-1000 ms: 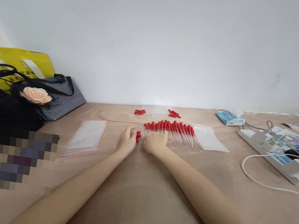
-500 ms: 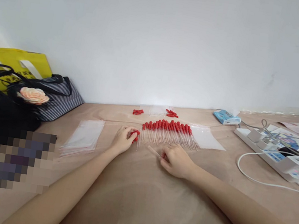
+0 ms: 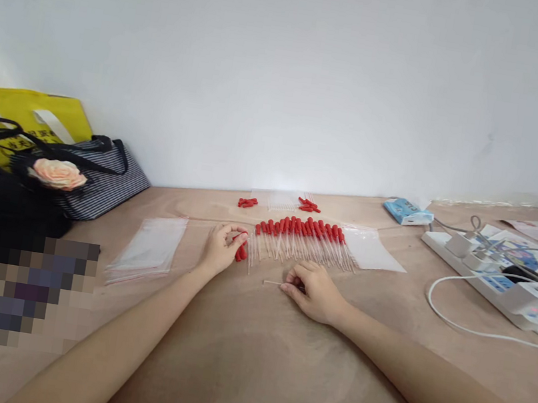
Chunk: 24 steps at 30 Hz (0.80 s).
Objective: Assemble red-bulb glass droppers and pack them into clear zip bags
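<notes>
My left hand is closed in a pinch on a red rubber bulb, with a few more red bulbs lying right beneath the fingertips. A thin clear tube sticks out to the left from the closed fingers of my right hand. Beyond both hands lies a row of clear droppers, their red bulbs pointing away from me. Several bare clear tubes rest at the left end of that row, close to my left hand.
Flat clear bags are stacked on the left, and another clear bag lies right of the droppers. Small red bulb piles sit near the wall. A power strip with cables, a tissue pack and a striped bag stand around.
My left hand has drawn back slightly, its fingers lifting a red bulb from the small pile. In my right hand the tube has swung from slanted to nearly level.
</notes>
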{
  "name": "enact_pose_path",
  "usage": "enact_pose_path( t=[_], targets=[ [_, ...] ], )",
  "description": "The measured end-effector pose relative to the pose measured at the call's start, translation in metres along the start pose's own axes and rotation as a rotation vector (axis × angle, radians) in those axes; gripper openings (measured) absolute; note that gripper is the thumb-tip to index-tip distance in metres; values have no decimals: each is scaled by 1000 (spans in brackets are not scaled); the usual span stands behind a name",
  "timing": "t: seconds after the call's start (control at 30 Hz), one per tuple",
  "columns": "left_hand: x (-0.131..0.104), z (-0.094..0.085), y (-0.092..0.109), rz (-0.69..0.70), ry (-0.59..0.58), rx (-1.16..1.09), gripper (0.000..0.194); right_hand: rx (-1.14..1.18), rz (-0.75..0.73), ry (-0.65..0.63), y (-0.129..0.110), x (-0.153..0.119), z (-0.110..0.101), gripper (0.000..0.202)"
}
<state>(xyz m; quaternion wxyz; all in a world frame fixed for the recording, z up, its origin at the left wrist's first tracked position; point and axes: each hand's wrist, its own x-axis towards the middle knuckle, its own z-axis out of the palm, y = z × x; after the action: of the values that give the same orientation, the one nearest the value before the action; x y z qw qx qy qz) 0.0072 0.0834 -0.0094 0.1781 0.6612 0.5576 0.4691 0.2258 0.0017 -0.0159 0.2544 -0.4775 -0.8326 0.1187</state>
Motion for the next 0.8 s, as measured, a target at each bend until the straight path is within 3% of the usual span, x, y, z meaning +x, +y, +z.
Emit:
enact_pose_path(
  t=[0.1,0.17,0.4,0.6,0.8],
  targets=[
    [-12,-5,7,48,52,-15,14,-41,42,7,0,-1,2,11],
    [-27,-7,11,72,8,-69,16,-63,75,20,0,-3,2,13],
    [-69,-13,23,154,-400,-331,22,-35,85,57,3,-5,3,13],
    [-67,-23,30,155,-506,-24,9,-58,12,65,3,-7,2,21],
    [-67,-36,22,214,-555,92,13,-129,-30,48,1,-8,0,25]
  ],
)
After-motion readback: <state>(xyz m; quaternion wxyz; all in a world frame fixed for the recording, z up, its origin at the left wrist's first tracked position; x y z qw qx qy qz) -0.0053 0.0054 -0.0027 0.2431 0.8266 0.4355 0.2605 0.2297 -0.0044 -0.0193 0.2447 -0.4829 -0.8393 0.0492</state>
